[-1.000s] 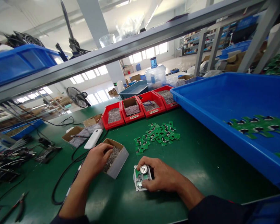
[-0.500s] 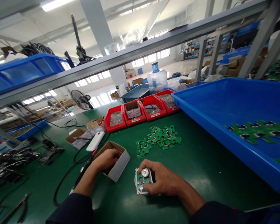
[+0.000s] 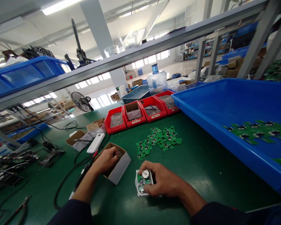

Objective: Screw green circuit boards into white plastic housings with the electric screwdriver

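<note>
My left hand point(image 3: 108, 160) reaches into a small cardboard box point(image 3: 120, 168), its fingers curled together over small metal bits inside. Whatever those fingertips grip is hidden. My right hand point(image 3: 162, 181) is closed around a white plastic housing point(image 3: 138, 187) on the green tabletop, thumb and fingers on opposite sides. Inside the housing show a green circuit board and a round silver metal part point(image 3: 145, 174). Behind it lies a loose pile of small green circuit boards point(image 3: 162, 137).
Red bins point(image 3: 115, 120) of small metal parts line the back. A large blue tray point(image 3: 208, 125) with circuit boards fills the right. At left are a white device point(image 3: 96, 143), black cables, another cardboard box point(image 3: 76, 137) and pliers point(image 3: 22, 207). A metal shelf point(image 3: 121, 54) crosses overhead.
My left hand has risen slightly within the cardboard box, its fingers more drawn together. My right hand and the white housing stay in place.
</note>
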### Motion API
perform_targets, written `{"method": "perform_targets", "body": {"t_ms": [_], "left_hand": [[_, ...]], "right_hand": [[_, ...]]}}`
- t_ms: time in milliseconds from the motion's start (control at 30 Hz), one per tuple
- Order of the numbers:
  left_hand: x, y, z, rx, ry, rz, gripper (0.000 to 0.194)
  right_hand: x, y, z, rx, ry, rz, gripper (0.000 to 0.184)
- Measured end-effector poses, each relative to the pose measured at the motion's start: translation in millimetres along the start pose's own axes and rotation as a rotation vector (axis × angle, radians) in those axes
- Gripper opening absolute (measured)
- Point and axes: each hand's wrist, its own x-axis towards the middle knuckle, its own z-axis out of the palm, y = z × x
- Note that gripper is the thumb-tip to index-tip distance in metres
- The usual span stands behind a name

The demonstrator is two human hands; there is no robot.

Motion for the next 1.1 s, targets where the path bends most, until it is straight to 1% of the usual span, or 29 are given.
{"method": "perform_targets", "body": {"t_ms": [133, 267, 367, 500, 567, 733, 867, 1000, 1100], "left_hand": [[1, -4, 1.4, -0.038, 0.084, -0.037, 0.005], [2, -11, 3.1, -0.069, 0.122, -0.032, 0.005], [2, -13, 3.8, -0.086, 0.125, -0.015, 0.008], [2, -13, 4.0, -0.116, 0.099, 0.027, 0.024], [2, -13, 4.5, -0.125, 0.085, 0.041, 0.028], [3, -17, 5.9, -0.127, 0.101, 0.036, 0.023], [1, -16, 1.3, -0.127, 0.167, 0.051, 0.027], [-9, -6, -5.3, -0.134, 0.26, 0.105, 0.029], [-18, 2, -4.7, -0.134, 0.329, 0.073, 0.031]], "right_hand": [[0, 1, 0, 0.013, -0.016, 0.008, 0.042], [1, 0, 0, 0.008, -0.011, 0.007, 0.041], [1, -2, -1, 0.002, -0.007, 0.006, 0.041], [0, -3, -1, -0.003, -0.003, 0.002, 0.041], [-1, -3, -1, 0.0, -0.008, 0.006, 0.041], [-1, -3, 0, 0.015, 0.0, -0.002, 0.04], [0, -1, 0, 0.026, 0.004, -0.015, 0.041], [-1, -3, -1, 0.025, 0.003, -0.012, 0.04], [-1, -4, -2, 0.011, -0.001, -0.014, 0.04]]}}
